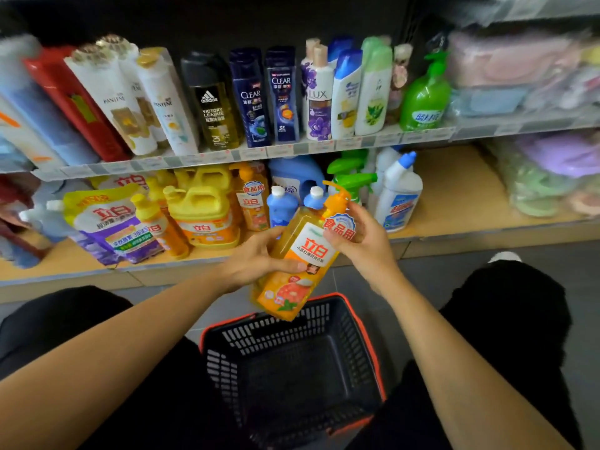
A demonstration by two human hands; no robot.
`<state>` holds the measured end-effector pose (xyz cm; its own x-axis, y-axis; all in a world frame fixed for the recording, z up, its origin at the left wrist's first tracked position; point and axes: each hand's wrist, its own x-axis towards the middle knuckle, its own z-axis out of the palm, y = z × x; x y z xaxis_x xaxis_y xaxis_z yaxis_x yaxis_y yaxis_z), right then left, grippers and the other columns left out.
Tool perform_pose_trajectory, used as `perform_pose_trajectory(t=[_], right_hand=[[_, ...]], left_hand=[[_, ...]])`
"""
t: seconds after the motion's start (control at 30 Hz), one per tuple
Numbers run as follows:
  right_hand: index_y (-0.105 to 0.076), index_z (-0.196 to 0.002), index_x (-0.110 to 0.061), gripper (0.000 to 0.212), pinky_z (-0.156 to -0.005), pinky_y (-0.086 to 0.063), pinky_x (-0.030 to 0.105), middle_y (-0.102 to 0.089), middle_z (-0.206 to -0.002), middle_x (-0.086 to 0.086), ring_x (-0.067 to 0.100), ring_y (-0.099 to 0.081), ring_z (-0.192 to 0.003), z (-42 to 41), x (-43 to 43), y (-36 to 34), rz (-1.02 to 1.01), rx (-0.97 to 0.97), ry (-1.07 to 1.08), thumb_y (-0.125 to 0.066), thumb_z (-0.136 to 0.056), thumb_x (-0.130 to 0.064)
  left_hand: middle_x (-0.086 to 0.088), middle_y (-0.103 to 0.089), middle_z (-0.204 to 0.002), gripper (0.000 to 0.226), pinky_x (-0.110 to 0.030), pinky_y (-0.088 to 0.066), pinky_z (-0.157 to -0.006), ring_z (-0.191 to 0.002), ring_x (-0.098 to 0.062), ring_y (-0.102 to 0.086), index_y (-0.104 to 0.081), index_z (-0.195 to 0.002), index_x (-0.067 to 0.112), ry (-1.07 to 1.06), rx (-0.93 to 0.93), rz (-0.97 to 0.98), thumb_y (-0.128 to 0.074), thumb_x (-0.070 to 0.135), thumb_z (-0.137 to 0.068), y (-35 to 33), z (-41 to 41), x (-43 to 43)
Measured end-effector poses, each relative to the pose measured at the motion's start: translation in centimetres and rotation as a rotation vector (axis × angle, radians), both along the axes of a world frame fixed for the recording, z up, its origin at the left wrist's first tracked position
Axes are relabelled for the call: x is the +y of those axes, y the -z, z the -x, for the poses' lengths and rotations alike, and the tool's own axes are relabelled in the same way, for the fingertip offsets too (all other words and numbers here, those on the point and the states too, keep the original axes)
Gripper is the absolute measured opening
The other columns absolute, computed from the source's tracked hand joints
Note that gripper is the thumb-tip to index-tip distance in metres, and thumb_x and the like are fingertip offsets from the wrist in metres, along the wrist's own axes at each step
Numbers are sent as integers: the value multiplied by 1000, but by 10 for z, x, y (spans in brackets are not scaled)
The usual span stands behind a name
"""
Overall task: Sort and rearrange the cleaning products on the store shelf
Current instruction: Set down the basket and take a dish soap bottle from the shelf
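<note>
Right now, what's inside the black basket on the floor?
Nothing shows inside the basket; its bottom looks bare. The orange bottle, held in both hands above it, covers a little of the far rim.

At the upper right of the frame, the packaged goods (519,69) blur into pastel shapes. The shelf price tags (324,146) are unreadable. The items at the far left (19,131) are smeared and cropped by the frame edge.

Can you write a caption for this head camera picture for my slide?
Both hands hold an orange dish soap bottle above an empty shopping basket.
</note>
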<state>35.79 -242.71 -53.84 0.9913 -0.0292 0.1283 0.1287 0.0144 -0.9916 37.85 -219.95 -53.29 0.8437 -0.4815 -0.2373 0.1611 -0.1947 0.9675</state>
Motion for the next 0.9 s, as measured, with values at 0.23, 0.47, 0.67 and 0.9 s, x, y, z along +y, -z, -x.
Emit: perform_pose_trajectory(t=[0.23,0.47,0.67,0.9], right_hand=[[-68,-108,-18,42,-83,-59,39,-76,-110,6,24,-72,-103,11,-1,-7,-194,136,-154,-84,-69,-21],[-74,-100,-24,40,-78,-57,34,-76,-103,5,22,-72,-96,15,7,-9,-276,118,-245,-86,-65,-9],[-69,-118,-29,70,-83,-56,30,-74,-114,5,20,-70,-105,23,12,3,-158,105,-372,-93,-53,-14],[-67,-122,-35,79,-89,-55,30,-71,-123,2,19,-68,-113,30,13,15,41,210,-594,-96,-51,-17]], left_hand=[[-4,-74,-121,52,-28,-58,-83,-110,-23,-72,-64,-127,23,-83,7,96,-83,16,-78,-13,36,-25],[3,-73,-124,46,-27,-53,-85,-112,-15,-70,-68,-123,40,-261,101,199,-69,55,-80,-7,71,-21],[1,-66,-135,57,-39,-43,-108,-132,-24,-57,-61,-138,28,-479,-62,276,-63,48,-84,5,94,-7],[4,-71,-125,46,-26,-52,-96,-118,-11,-64,-61,-133,18,-359,-180,319,-70,13,-89,-7,93,4]])
